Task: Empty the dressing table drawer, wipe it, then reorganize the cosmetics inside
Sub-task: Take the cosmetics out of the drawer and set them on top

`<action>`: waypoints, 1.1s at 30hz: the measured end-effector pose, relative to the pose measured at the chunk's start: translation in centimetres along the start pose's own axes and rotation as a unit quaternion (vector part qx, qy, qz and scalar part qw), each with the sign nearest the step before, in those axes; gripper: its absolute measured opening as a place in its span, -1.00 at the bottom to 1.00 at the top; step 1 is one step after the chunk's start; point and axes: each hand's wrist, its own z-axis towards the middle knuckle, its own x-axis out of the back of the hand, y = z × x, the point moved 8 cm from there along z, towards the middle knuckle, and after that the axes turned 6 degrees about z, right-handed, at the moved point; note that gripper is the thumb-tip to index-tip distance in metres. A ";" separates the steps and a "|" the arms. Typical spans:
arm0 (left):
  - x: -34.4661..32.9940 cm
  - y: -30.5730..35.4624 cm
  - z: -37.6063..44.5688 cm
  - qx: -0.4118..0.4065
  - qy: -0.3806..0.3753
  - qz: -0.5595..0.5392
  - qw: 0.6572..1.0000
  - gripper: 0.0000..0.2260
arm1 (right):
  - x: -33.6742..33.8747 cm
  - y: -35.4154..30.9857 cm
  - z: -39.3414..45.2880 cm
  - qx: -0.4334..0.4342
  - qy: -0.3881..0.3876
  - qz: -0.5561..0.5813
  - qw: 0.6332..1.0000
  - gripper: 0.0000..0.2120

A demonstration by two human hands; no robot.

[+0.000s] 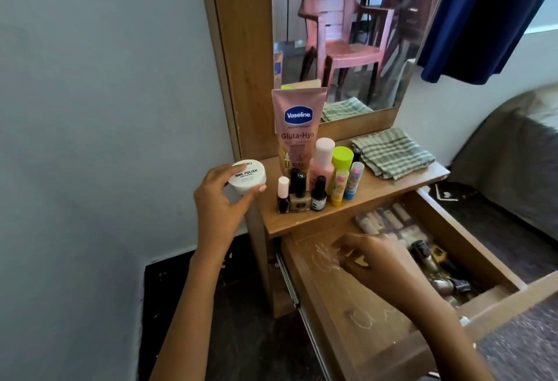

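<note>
My left hand (220, 199) grips a white round tub of nail polish remover wipes (247, 177) in the air, left of the dressing table top (392, 190). The wooden drawer (471, 229) is pulled out. My right hand (377, 257) reaches into it, fingers bent down onto its scratched floor; whether they hold anything is hidden. Nail polish bottles (437, 260) and pale small items (389, 220) lie at the drawer's right and back. On the top stand a pink Vaseline tube (299, 127), a pink bottle (323, 160), a green-capped bottle (342, 157), two lip balms (353, 181) and three nail polish bottles (299, 193).
A folded green checked cloth (392, 151) lies at the back right of the table top. A mirror (347, 33) rises behind it, showing pink chairs. A blue curtain (483, 18) hangs at the upper right, a grey bed (513, 154) stands to the right, a wall to the left.
</note>
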 end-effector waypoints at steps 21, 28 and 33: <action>-5.5 -1.8 1.7 -0.018 -0.096 0.022 0.995 -0.59 | -0.9 1.3 0.1 -0.021 -0.019 -0.003 1.000 -0.74; -0.1 0.8 -2.5 -0.066 0.123 0.008 0.990 -0.82 | -0.8 2.3 -0.2 -0.032 -0.023 -0.007 0.999 -0.72; -1.1 5.7 -7.0 -0.147 0.118 -0.003 0.982 -0.85 | -0.6 3.8 -0.5 -0.055 -0.025 -0.014 0.998 -0.72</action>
